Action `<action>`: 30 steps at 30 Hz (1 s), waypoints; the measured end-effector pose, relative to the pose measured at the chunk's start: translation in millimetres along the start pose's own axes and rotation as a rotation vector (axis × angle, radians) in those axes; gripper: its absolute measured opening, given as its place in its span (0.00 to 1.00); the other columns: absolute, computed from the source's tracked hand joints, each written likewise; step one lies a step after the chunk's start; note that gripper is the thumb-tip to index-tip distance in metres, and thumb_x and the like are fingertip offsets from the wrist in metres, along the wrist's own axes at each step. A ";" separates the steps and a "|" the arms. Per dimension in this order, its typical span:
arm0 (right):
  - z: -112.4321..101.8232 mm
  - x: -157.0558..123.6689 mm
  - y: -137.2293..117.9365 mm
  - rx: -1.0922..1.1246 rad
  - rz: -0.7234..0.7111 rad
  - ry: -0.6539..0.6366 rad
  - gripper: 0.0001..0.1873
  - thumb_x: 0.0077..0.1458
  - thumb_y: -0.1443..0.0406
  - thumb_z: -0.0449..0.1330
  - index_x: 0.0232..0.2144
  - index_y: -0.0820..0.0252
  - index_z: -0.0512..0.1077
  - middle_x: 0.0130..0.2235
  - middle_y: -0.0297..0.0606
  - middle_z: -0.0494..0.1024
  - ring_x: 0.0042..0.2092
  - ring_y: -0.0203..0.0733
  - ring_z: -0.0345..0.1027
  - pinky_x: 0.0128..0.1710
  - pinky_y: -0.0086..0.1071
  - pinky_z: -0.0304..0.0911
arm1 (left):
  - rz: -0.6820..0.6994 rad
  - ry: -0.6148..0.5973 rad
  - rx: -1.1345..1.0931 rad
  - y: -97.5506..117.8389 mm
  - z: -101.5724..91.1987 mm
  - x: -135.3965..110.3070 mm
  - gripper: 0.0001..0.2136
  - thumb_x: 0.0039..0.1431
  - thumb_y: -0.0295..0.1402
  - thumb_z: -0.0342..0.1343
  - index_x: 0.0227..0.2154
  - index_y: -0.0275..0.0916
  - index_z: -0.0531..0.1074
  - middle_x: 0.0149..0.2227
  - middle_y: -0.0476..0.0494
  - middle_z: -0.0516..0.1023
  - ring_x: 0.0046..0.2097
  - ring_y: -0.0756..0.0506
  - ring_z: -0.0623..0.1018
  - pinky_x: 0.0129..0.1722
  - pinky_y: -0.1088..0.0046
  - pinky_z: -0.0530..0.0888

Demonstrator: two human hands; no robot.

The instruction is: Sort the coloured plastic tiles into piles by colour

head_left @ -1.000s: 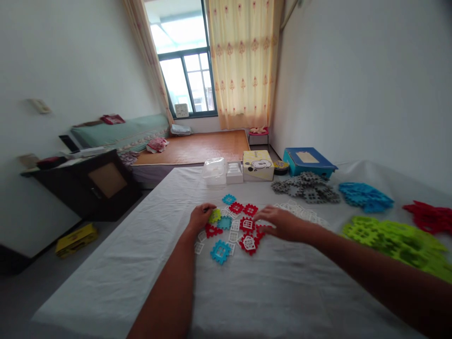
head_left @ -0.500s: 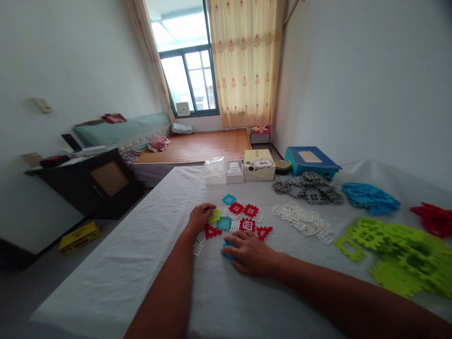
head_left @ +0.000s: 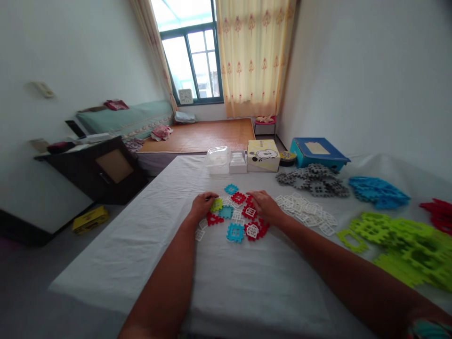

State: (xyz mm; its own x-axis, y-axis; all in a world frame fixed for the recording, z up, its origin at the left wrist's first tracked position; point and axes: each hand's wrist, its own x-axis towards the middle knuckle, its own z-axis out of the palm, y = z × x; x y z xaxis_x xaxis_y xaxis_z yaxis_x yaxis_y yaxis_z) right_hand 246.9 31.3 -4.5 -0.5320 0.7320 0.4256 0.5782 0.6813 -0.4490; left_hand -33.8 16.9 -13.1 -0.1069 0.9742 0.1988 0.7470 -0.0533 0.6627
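In the head view, my left hand [head_left: 203, 206] rests at the left of a small cluster of notched plastic building pieces. Its curled fingers are closed on the edge of a lime-green building piece [head_left: 216, 204]; the thumb is mostly hidden. My right hand [head_left: 265, 207] reaches over the cluster's right side, fingers stretched out and touching the red pieces [head_left: 249, 212] there. Between the hands lie a teal piece [head_left: 226, 212], another red piece [head_left: 238, 197] and white window frames [head_left: 238, 216]. A blue piece [head_left: 235, 232] lies at the near side, beside a white arched window [head_left: 252, 230].
Piles of white frames [head_left: 305, 211], grey pieces [head_left: 314, 181], blue pieces [head_left: 379, 190], lime-green pieces [head_left: 406, 242] and red pieces [head_left: 438, 213] cover the right side. A clear plastic box [head_left: 218, 157], a cartoon carton [head_left: 263, 156] and a blue box [head_left: 319, 153] stand at the back.
My right hand has left the blue piece and moved up and right onto the red pieces. The blue piece now lies uncovered. My left hand stays by the lime-green piece; the view has tilted down slightly.
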 end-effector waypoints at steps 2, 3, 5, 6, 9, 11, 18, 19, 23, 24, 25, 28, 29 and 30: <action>2.9 -0.3 5.9 -0.068 -0.024 -0.079 0.19 0.63 0.63 0.50 0.53 0.59 0.69 0.54 0.44 0.73 0.56 0.44 0.62 0.56 0.41 0.58 | 0.004 0.002 -0.020 -1.4 1.5 0.4 0.13 0.54 0.30 0.51 0.37 0.40 0.79 0.36 0.46 0.82 0.38 0.46 0.78 0.39 0.74 0.73; 3.4 -1.6 5.5 -0.101 -0.052 -0.120 0.18 0.63 0.61 0.51 0.51 0.58 0.71 0.54 0.43 0.73 0.56 0.44 0.62 0.56 0.41 0.57 | 0.008 0.003 -0.029 -1.9 1.9 0.5 0.12 0.54 0.30 0.51 0.37 0.40 0.79 0.36 0.46 0.82 0.38 0.47 0.78 0.39 0.74 0.73; 1.7 -4.3 1.3 -0.152 -0.082 -0.178 0.15 0.63 0.59 0.51 0.44 0.56 0.74 0.51 0.41 0.75 0.54 0.44 0.63 0.55 0.40 0.57 | 0.012 0.002 -0.040 -2.2 2.4 0.4 0.12 0.54 0.30 0.51 0.37 0.40 0.80 0.37 0.47 0.82 0.39 0.47 0.78 0.40 0.74 0.73; -0.2 -5.1 -1.2 -0.163 -0.072 -0.185 0.15 0.63 0.59 0.50 0.41 0.57 0.75 0.48 0.41 0.77 0.52 0.43 0.65 0.54 0.39 0.57 | 0.012 0.000 -0.042 -2.1 2.4 0.3 0.13 0.54 0.29 0.51 0.37 0.39 0.80 0.37 0.47 0.82 0.39 0.47 0.79 0.41 0.74 0.73; -6.5 -5.4 -6.3 -0.134 0.005 -0.133 0.14 0.63 0.61 0.51 0.37 0.58 0.75 0.41 0.40 0.79 0.47 0.43 0.67 0.50 0.36 0.59 | 0.001 -0.004 -0.039 -1.6 2.5 1.0 0.13 0.54 0.29 0.51 0.37 0.39 0.80 0.38 0.47 0.82 0.39 0.47 0.79 0.41 0.74 0.74; -7.7 -5.5 -9.7 -0.090 0.017 -0.081 0.12 0.62 0.63 0.52 0.39 0.58 0.75 0.42 0.40 0.78 0.46 0.43 0.66 0.50 0.36 0.59 | -0.005 -0.004 -0.031 -1.9 3.1 2.3 0.13 0.54 0.28 0.51 0.37 0.40 0.80 0.38 0.47 0.82 0.40 0.47 0.79 0.41 0.75 0.74; 11.2 -0.8 -49.6 -0.140 -0.234 -0.216 0.16 0.60 0.59 0.56 0.50 0.56 0.71 0.50 0.41 0.75 0.52 0.46 0.62 0.52 0.39 0.58 | 0.005 -0.001 0.002 -4.8 5.7 5.5 0.13 0.54 0.28 0.51 0.38 0.40 0.80 0.38 0.48 0.82 0.40 0.47 0.79 0.40 0.75 0.73; 14.0 2.5 -55.7 -0.192 -0.233 -0.246 0.18 0.59 0.58 0.58 0.50 0.56 0.71 0.51 0.41 0.74 0.53 0.47 0.61 0.52 0.41 0.58 | 0.006 -0.001 0.001 -4.9 5.7 5.4 0.13 0.54 0.28 0.51 0.38 0.40 0.80 0.38 0.48 0.82 0.40 0.47 0.79 0.40 0.75 0.74; 20.3 18.3 -69.7 -0.345 -0.204 -0.345 0.15 0.56 0.58 0.61 0.45 0.56 0.74 0.47 0.42 0.77 0.51 0.51 0.63 0.47 0.40 0.58 | 0.002 0.001 -0.008 -4.4 5.5 4.7 0.13 0.54 0.29 0.51 0.38 0.41 0.80 0.38 0.48 0.82 0.40 0.48 0.78 0.40 0.76 0.74; 20.7 21.4 -71.2 -0.361 -0.218 -0.364 0.12 0.57 0.60 0.60 0.43 0.57 0.74 0.45 0.42 0.77 0.50 0.50 0.64 0.47 0.39 0.58 | 0.006 0.002 -0.011 -4.2 5.4 4.6 0.13 0.54 0.29 0.51 0.37 0.41 0.80 0.38 0.48 0.82 0.40 0.48 0.79 0.40 0.76 0.74; 20.6 23.6 -72.4 -0.378 -0.234 -0.377 0.10 0.58 0.62 0.59 0.41 0.58 0.75 0.43 0.42 0.78 0.48 0.48 0.65 0.46 0.38 0.58 | 0.011 0.004 -0.013 -3.9 5.3 4.5 0.13 0.54 0.29 0.51 0.37 0.40 0.80 0.38 0.48 0.82 0.39 0.48 0.79 0.40 0.76 0.74; 16.0 25.6 -74.9 -0.433 -0.278 -0.364 0.09 0.60 0.68 0.54 0.38 0.61 0.74 0.39 0.43 0.78 0.45 0.46 0.67 0.46 0.38 0.56 | 0.022 0.004 -0.025 -3.6 4.5 4.6 0.13 0.53 0.29 0.51 0.37 0.40 0.80 0.37 0.47 0.82 0.38 0.47 0.79 0.39 0.75 0.74; 12.5 24.9 -75.0 -0.442 -0.280 -0.337 0.09 0.60 0.69 0.53 0.39 0.62 0.74 0.39 0.44 0.78 0.45 0.46 0.67 0.47 0.39 0.56 | 0.025 0.004 -0.030 -3.8 4.1 4.8 0.13 0.53 0.29 0.51 0.37 0.40 0.80 0.37 0.47 0.82 0.38 0.47 0.79 0.40 0.75 0.74; 7.8 23.6 -74.5 -0.439 -0.272 -0.298 0.10 0.60 0.69 0.53 0.40 0.61 0.74 0.39 0.44 0.78 0.45 0.46 0.67 0.47 0.39 0.55 | 0.027 0.005 -0.034 -4.1 3.7 5.1 0.13 0.53 0.29 0.51 0.37 0.40 0.80 0.37 0.47 0.82 0.39 0.47 0.79 0.40 0.74 0.74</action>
State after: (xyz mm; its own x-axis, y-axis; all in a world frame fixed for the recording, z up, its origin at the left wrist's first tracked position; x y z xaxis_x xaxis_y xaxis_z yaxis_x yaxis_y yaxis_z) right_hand 186.4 -2.2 32.9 -0.8109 0.5454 0.2123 0.5646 0.8244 0.0388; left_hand -35.0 22.9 -17.5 -0.0897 0.9712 0.2205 0.7271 -0.0874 0.6809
